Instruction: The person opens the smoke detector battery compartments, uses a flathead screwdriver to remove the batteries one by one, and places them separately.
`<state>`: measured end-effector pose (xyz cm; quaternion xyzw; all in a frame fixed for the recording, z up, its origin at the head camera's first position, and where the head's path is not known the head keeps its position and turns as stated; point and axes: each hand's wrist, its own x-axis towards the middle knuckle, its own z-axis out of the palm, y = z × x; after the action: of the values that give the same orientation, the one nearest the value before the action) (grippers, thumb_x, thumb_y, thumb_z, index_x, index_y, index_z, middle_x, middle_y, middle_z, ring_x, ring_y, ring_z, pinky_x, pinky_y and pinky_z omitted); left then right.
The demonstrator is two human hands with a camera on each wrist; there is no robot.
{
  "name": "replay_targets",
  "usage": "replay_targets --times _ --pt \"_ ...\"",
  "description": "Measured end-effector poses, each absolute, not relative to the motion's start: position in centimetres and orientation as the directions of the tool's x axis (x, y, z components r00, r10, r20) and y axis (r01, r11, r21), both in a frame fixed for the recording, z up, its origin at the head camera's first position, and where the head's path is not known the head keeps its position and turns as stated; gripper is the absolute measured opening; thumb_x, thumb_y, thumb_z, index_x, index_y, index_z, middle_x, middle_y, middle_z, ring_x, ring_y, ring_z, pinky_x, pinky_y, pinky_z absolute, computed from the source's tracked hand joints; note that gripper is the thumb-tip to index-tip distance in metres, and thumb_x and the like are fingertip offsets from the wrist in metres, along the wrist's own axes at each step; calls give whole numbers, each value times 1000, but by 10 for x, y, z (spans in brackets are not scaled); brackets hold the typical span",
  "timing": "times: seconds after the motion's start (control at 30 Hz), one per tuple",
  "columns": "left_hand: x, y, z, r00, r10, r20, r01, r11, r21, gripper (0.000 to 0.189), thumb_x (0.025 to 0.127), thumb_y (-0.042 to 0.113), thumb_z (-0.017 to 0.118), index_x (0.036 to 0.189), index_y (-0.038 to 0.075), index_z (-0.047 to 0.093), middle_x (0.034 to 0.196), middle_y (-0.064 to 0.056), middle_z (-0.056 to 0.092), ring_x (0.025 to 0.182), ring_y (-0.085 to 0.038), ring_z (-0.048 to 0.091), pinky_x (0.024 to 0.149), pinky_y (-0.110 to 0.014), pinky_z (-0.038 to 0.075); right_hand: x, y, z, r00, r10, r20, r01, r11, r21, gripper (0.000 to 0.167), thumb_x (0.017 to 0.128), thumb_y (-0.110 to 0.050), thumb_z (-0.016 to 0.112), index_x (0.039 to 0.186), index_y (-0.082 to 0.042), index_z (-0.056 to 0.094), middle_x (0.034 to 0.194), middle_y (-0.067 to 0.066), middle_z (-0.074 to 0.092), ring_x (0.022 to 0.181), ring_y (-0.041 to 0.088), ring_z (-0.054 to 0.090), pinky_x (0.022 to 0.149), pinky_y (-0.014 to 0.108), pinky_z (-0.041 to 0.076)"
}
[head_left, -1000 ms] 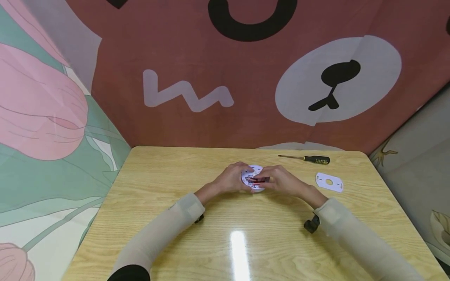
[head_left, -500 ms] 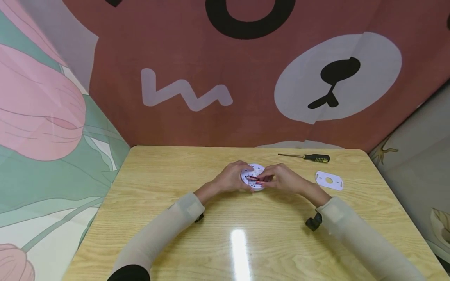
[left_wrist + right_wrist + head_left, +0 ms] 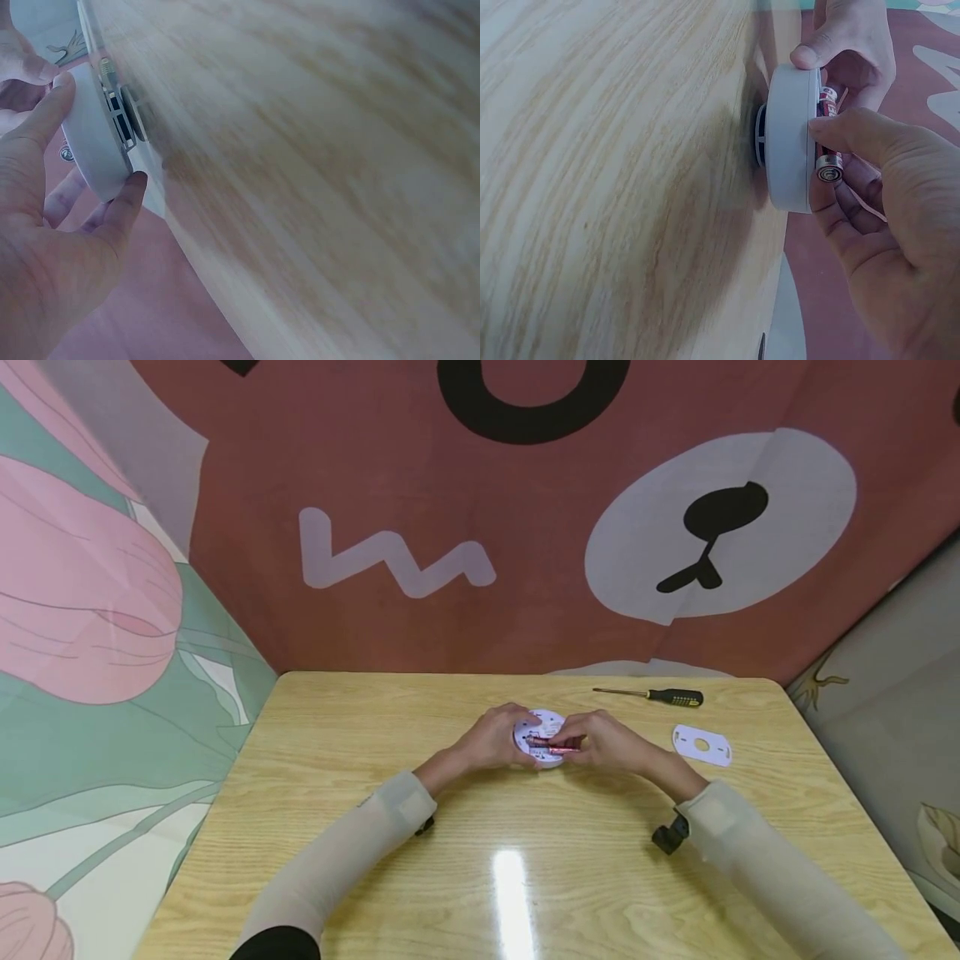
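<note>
A round white smoke alarm (image 3: pixel 548 721) is held over the table with its printed back facing up. My left hand (image 3: pixel 491 739) grips its rim; in the left wrist view the fingers (image 3: pixel 129 202) curve round the edge. Two red AA batteries lie at the back of the alarm. The nearer battery (image 3: pixel 829 166) sticks out past the other, its end showing in the right wrist view. My right hand (image 3: pixel 603 745) pinches at this battery, the thumb (image 3: pixel 840 127) against the alarm's edge. A slotted vent (image 3: pixel 761 139) faces the table.
A black-handled screwdriver (image 3: pixel 675 697) lies near the table's back edge. To the right of my right hand is a white mounting plate (image 3: pixel 683 743) with a round centre hole. The wooden table (image 3: pixel 375 877) ends at a patterned cloth behind.
My right hand has shifted slightly and more of the red battery shows between its fingers. The left hand still holds the smoke alarm in nearly the same place.
</note>
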<state>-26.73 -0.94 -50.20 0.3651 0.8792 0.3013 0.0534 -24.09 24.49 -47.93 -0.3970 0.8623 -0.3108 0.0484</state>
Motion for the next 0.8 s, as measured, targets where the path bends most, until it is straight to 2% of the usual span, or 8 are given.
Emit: replay_targets --times 0.37,0.8 --pt "-267 -8 -503 -733 671 114 597 553 581 73 75 36 99 137 10 70 139 -10 67 133 -26 60 114 -42 48 -239 249 -487 -719 -660 217 -634 494 -595 29 84 2 81 109 -12 83 101 -5 77 84 8 65 72 33 58" --pt "-266 -8 -501 -741 663 105 585 561 586 74 74 34 100 137 9 70 141 -14 65 133 -29 59 115 -44 46 -237 258 -485 -769 -594 238 -585 501 -638 31 78 8 81 104 -8 83 97 -3 77 83 9 69 73 28 62"
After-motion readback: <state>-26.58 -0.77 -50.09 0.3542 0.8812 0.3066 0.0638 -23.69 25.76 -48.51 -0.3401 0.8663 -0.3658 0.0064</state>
